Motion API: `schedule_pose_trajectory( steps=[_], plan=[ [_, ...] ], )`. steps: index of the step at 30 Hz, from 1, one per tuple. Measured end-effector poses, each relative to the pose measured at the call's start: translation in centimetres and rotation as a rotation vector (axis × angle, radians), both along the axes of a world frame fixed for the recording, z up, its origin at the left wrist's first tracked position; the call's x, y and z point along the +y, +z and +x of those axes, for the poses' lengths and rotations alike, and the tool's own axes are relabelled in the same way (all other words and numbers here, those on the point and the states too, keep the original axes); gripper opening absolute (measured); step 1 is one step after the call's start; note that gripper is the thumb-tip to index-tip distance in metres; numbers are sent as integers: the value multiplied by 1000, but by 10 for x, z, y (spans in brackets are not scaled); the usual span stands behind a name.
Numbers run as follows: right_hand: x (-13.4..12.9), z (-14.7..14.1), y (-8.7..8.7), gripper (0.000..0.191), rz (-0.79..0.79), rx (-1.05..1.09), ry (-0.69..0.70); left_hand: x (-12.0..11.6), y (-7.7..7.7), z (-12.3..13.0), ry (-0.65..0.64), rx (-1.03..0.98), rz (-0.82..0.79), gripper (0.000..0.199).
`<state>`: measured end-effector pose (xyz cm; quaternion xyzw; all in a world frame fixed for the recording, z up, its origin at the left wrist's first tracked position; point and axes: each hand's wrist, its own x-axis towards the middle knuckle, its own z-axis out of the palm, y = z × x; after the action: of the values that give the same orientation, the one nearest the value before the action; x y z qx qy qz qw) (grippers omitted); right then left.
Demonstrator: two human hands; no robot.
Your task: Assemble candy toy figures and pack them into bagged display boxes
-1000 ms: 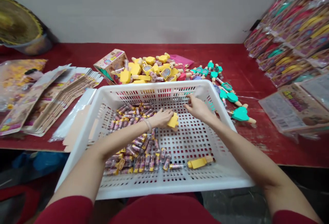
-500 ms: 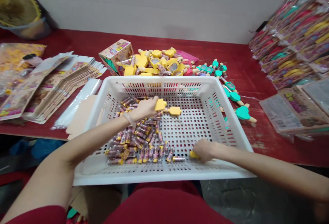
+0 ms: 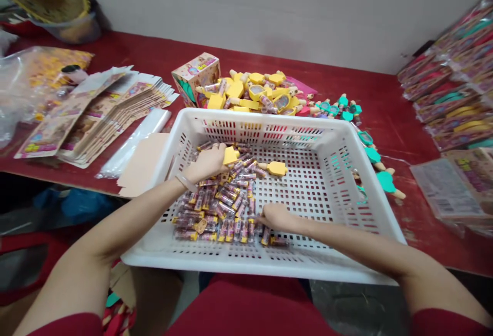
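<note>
A white perforated basket stands at the front edge of the red table, with many small clear tubes with yellow ends in its left half. My left hand, a band round its wrist, is closed on a yellow piece above the tubes. Just right of it, another yellow piece with a wooden end lies on the basket floor. My right hand is closed at the right edge of the tubes, near the front; what its fingertips hold, if anything, is hidden.
Behind the basket are a printed box, a yellow pile and green pieces. Folded cartons and plastic sleeves lie left. Packed goods are stacked right.
The view has shifted, so the scene sits further right. My right hand has moved left across the basket to the tubes, and the yellow piece at it is no longer seen. My left hand still grips its piece.
</note>
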<state>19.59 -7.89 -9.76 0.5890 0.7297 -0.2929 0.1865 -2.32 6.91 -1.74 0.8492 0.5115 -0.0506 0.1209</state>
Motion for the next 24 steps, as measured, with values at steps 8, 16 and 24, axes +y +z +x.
schedule_pose_trajectory(
  steps=[8, 16, 24],
  plan=[
    [18, 27, 41, 26, 220, 243, -161, -33, 24, 15, -236, -376, -641, 53],
    [10, 32, 65, 11, 410, 72, 81, -63, 26, 27, -304, -523, -749, 43],
    [-1, 31, 78, 16, 606, 55, 329, -75, 24, 33, -58, -538, -1237, 45]
  ],
)
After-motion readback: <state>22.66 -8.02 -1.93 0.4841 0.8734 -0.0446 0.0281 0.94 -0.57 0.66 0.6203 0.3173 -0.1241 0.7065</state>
